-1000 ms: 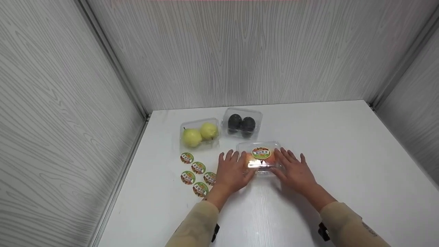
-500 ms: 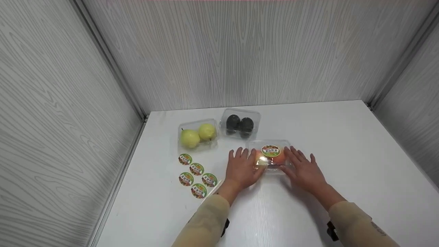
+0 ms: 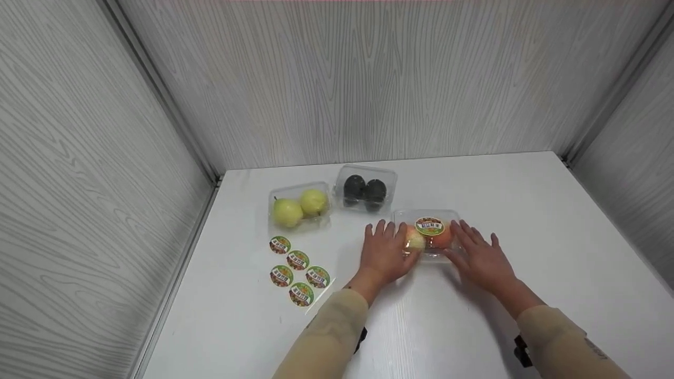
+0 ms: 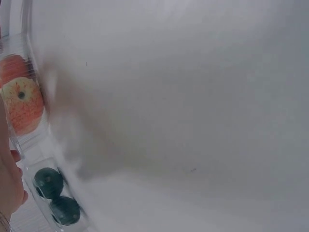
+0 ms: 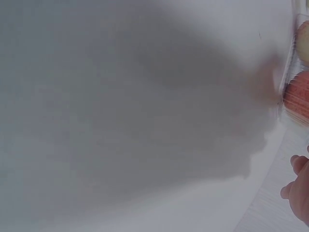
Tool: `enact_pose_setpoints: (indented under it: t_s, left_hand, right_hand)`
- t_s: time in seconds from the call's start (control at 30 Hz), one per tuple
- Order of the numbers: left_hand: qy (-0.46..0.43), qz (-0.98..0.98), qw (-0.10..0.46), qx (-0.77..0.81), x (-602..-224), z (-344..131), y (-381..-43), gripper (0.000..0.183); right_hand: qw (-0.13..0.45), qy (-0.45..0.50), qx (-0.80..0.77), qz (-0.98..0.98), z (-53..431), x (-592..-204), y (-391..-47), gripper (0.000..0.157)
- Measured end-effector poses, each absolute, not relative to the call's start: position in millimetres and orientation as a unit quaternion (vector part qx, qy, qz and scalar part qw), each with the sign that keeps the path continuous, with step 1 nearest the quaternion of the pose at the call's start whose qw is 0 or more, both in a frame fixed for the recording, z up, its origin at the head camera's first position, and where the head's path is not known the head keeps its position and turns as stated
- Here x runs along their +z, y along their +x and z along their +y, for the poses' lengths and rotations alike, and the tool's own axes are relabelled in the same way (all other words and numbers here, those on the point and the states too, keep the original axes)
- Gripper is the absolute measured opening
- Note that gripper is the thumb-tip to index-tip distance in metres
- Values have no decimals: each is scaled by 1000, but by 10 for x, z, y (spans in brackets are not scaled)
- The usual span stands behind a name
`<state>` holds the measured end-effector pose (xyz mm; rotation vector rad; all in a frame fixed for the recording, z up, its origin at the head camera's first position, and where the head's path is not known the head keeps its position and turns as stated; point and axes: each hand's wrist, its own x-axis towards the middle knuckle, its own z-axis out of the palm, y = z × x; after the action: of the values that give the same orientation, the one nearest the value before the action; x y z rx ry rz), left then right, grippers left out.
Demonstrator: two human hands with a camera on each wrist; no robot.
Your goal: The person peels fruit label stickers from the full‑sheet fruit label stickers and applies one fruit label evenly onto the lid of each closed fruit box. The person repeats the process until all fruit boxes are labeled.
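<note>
A clear plastic clamshell box (image 3: 401, 215) holds two red-and-yellow apples (image 3: 441, 240), and a round printed sticker (image 3: 429, 226) is on its lid. My left hand (image 3: 383, 257) touches the box's left side with fingers extended forward. On the opposite side, my right hand (image 3: 482, 262) rests against the box, its fingers likewise straight. In the left wrist view one apple (image 4: 24, 108) shows through the plastic near the edge of the hand. The right wrist view catches an apple (image 5: 298, 94) and part of the right hand (image 5: 300, 191).
Two yellow-green pears (image 3: 287, 212) are in a clear box at the back left. Beside it, another clear box holds two dark, avocado-like fruits (image 3: 375, 190). Several round stickers (image 3: 298, 260) lie left of my left hand. Grey wood-grain walls (image 3: 337, 84) enclose the white table (image 3: 221, 326).
Both hands and the apple box between them have slid to the right and slightly away from me. The other boxes and the loose stickers keep their places on the table.
</note>
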<state>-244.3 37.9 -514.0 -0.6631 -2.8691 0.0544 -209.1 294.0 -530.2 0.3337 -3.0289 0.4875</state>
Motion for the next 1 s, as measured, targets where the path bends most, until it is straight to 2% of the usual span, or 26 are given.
enact_pose_setpoints:
  t_s: [1.0]
  left_hand:
    - [-232, -969, 89, 19, -5128, 1142, -2922, 74]
  right_hand:
    - [9, 94, 130, -987, 3660, -5198, -2447, 82]
